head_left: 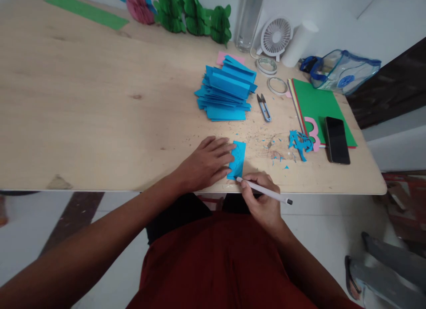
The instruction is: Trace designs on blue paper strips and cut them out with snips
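A small blue paper strip (238, 158) lies near the table's front edge, with faint drawn outlines on it. My left hand (214, 158) rests flat and open, its fingertips on the strip's left side. Pinched in my right hand (264, 202) is a white pen (266, 191) with a dark end, its tip at the strip's lower edge. Behind them is a pile of folded blue paper pieces (228, 93). Thread snips (264, 108) lie to the right of that pile, and curly blue paper scraps (300, 143) sit farther right.
At right, a black phone (337, 140) and a pink paper cutout (312, 132) lie on green paper sheets (317, 104). Tape rolls (277, 85), a small fan (276, 37), a clear pouch (349, 73) and green paper decorations (196, 16) line the back. A person's legs (389, 269) show at lower right.
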A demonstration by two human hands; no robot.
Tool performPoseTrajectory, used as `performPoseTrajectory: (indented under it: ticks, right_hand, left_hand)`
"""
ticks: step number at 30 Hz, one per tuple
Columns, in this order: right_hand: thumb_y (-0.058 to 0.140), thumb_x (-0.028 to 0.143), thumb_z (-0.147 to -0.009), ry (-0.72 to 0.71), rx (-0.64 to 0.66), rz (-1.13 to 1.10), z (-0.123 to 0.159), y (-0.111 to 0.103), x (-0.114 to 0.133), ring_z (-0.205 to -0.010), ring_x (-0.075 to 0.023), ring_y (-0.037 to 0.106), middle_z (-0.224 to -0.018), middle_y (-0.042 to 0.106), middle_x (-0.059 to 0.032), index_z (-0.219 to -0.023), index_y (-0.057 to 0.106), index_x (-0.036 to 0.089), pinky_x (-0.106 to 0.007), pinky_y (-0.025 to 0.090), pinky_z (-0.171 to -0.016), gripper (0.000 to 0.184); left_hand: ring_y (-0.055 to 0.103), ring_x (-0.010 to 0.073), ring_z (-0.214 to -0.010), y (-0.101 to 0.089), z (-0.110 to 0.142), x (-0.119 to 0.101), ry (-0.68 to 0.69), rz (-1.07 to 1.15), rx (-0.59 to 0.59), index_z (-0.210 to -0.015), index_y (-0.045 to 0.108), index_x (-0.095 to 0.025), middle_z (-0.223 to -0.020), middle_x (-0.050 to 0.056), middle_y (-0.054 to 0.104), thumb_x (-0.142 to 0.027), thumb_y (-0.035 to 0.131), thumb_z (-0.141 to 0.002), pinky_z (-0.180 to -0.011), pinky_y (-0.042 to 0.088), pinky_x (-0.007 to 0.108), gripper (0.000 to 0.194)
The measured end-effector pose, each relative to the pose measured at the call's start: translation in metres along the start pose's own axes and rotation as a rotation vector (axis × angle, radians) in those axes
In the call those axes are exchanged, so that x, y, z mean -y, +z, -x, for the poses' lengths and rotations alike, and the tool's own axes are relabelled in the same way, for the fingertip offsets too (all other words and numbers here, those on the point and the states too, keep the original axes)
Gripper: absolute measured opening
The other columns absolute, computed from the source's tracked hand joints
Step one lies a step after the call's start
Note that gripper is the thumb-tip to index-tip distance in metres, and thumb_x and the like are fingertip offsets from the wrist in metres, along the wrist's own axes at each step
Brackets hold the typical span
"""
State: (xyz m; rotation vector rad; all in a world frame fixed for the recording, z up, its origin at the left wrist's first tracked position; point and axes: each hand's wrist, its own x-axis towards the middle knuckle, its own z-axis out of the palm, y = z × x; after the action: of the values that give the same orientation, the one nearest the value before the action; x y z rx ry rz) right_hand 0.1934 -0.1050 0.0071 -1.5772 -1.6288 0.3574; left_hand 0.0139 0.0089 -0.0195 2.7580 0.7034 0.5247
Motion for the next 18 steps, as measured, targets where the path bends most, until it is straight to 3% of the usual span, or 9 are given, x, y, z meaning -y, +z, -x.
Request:
performPoseTrajectory:
  ticks: [18]
  right_hand:
    - [0.057, 0.024, -0.088, 0.047, -0.022, 0.011, -0.0022, -0.0072, -0.0078, -0.064, -0.0175, 0.063, -0.069, 0.068, -0.0008, -0.077, 0.062, 0.023, -0.032, 0.048, -0.060, 0.012]
  left_hand:
    - [0.042, 0.0332, -0.138, 0.0001, 0.0003, 0.0006, 0.003, -0.005, 0.014, -0.105, 0.063, -0.021, -0.144, 0.011, 0.055, -0.028, 0.049, -0.093, -0.113, 0.031, 0.055, 0.019]
